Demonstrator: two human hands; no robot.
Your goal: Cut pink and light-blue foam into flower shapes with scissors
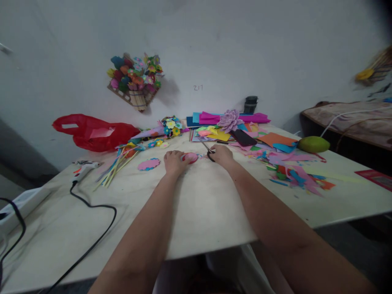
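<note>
Near the middle of the white table point(211, 220), my left hand point(175, 162) has its fingers on the edge of a round pink and red piece point(190, 158). My right hand point(222, 155) is closed around the black handles of a pair of scissors point(210, 155), whose blades point away toward the back left. Small paper scraps point(201, 156) lie between the two hands. Left of my left hand, a pink disc with a blue scalloped edge point(148, 164) lies flat.
A glue gun point(84, 170) with a black cord lies left, near a power strip point(23, 206), paper strips point(114, 165) and a red bag point(94, 132). Coloured sheets point(225, 134), a purple flower point(230, 121), scraps point(298, 173) and a green fruit point(314, 144) are behind and right.
</note>
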